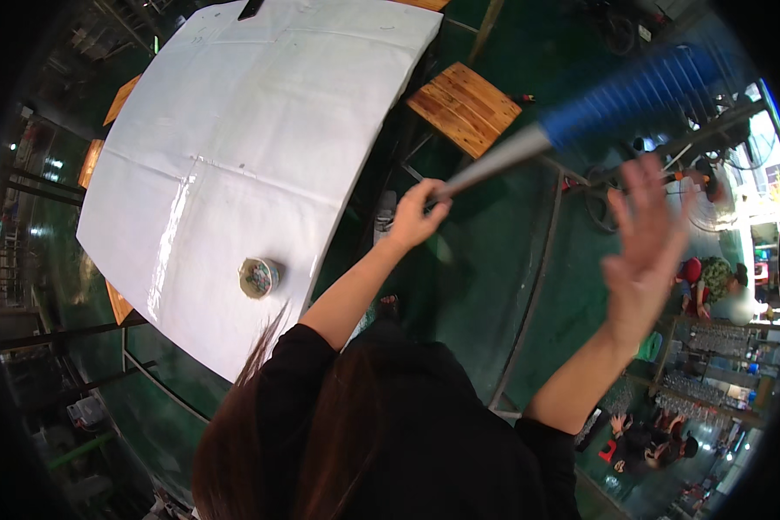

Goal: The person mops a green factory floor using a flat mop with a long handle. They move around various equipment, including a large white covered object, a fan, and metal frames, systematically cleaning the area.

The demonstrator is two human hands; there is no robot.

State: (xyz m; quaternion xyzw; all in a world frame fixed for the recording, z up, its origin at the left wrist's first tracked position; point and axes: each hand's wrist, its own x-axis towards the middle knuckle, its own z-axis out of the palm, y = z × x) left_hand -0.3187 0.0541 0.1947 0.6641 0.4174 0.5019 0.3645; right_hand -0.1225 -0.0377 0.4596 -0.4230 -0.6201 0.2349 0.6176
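Note:
My left hand (418,215) is closed around the narrow end of a long stick-like thing (498,162), grey along its shaft and blue and ribbed at its far end. Motion smears that blue end, so its exact kind does not show. To the right, my right hand (643,247) is raised with its fingers stretched out, blurred and holding nothing. It is below the blue part and apart from it. On the white-covered table (260,113) at my left stands a small round tub (259,277) with small, mixed-coloured bits inside.
A wooden stool (464,106) stands by the table's right edge, and more wooden seats show along its left side. A dark flat object (251,9) lies at the table's far edge. Other people (654,446) sit at the lower right, near racks of goods (719,390).

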